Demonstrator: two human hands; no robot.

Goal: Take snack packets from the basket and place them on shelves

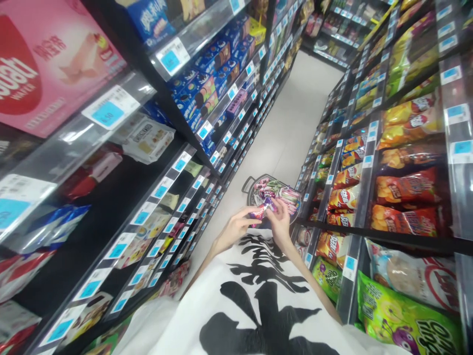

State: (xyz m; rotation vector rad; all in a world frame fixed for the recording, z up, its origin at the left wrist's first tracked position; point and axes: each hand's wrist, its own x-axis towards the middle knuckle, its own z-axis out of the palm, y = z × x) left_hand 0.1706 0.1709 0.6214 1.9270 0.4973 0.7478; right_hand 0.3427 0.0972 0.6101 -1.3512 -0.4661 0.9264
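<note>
A small shiny purple and red snack packet is held between my two hands in front of my chest. My left hand pinches its left end, while the fingers of my right hand close on its right end. Beyond and below the packet is a dark round basket with a handle, filled with many pink, white and green wrapped packets. My hands cover part of the basket's near side.
Shelves on the left carry blue biscuit boxes and a pink wafer box. To the right are shelves of crisp bags and a green snack bag. A pale floor aisle runs between them towards the back shelves.
</note>
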